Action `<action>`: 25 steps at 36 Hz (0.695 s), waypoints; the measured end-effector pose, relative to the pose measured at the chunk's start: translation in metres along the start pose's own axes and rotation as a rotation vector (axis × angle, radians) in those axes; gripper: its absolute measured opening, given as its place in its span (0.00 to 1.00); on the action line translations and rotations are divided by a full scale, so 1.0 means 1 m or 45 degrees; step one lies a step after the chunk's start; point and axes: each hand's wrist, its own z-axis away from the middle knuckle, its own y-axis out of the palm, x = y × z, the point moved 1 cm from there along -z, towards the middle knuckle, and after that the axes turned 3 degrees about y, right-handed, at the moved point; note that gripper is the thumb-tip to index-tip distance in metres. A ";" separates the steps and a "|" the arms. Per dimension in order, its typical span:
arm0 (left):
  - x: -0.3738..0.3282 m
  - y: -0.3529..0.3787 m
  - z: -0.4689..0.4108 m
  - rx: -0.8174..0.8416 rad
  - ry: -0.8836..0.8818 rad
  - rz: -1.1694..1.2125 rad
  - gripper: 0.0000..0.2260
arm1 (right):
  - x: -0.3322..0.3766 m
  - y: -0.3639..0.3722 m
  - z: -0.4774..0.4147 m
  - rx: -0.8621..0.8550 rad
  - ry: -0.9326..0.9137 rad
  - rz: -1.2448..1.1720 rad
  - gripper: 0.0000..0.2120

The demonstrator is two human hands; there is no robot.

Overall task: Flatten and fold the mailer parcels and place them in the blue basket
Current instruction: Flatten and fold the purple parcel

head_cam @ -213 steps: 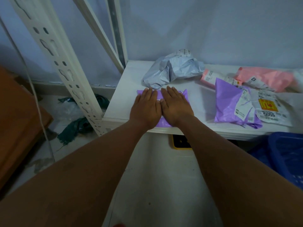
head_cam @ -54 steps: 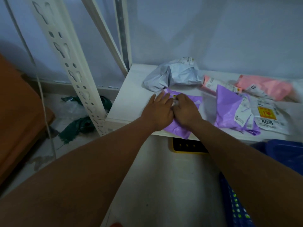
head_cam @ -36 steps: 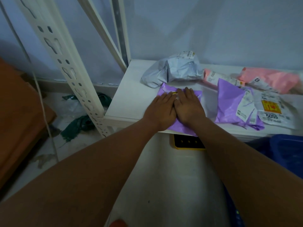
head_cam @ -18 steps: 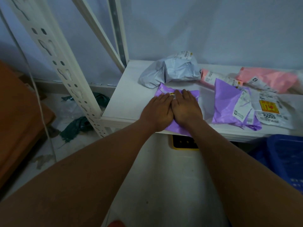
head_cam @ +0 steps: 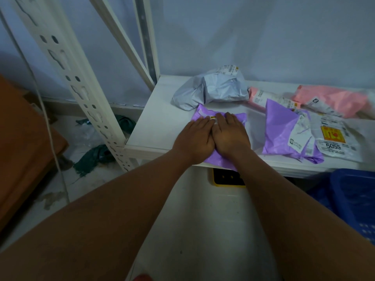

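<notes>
Purple plastic lies flat under both palms: the purple mailer [head_cam: 241, 118] sits at the front edge of the white shelf [head_cam: 158, 122], its near corner hanging just over the lip. By my judgement the task is in its early part. This parcel looks pressed flat, perhaps folded once, and has not gone to the basket.

Taking it as the clock's centre, a crumpled grey mailer [head_cam: 215, 90] lies at twelve o'clock, close against its far edge. A second purple mailer [head_cam: 280, 126] lies at three o'clock, apart from it. Pink mailers [head_cam: 332, 100] lie at about two o'clock near the wall, and a white labelled mailer [head_cam: 332, 138] lies farther out at three. None of these looks flattened. The blue basket [head_cam: 353, 199] stands below the shelf at about four o'clock; I cannot tell whether it holds anything.

The left hand [head_cam: 194, 138] rests palm down on the mailer's left half, fingers straight and pressed together, pointing to twelve. The right hand [head_cam: 230, 134] lies just beside it, the two touching along their inner edges, its fingers straight and close together too. Both forearms reach in from six o'clock, nearly straight.
</notes>
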 end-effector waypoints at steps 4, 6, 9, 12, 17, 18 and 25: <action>0.001 0.000 0.000 0.002 0.004 -0.003 0.31 | -0.009 0.015 -0.012 0.026 -0.008 0.055 0.42; 0.000 -0.001 -0.001 0.006 0.003 -0.004 0.31 | -0.011 0.017 -0.014 0.016 -0.018 0.092 0.42; -0.001 -0.002 0.000 0.005 0.005 0.000 0.31 | -0.008 0.011 -0.009 -0.008 -0.014 0.077 0.42; -0.001 -0.002 0.001 -0.021 0.018 0.011 0.30 | -0.003 0.003 -0.004 -0.036 -0.001 0.006 0.40; -0.001 -0.001 0.000 -0.045 0.027 0.007 0.28 | -0.002 -0.001 -0.004 -0.035 0.004 0.018 0.27; -0.001 -0.001 0.000 -0.049 0.029 0.005 0.28 | -0.002 0.000 -0.005 -0.034 0.009 0.022 0.27; -0.003 -0.004 0.000 -0.038 0.030 -0.016 0.28 | -0.003 0.003 -0.005 -0.028 0.028 0.013 0.29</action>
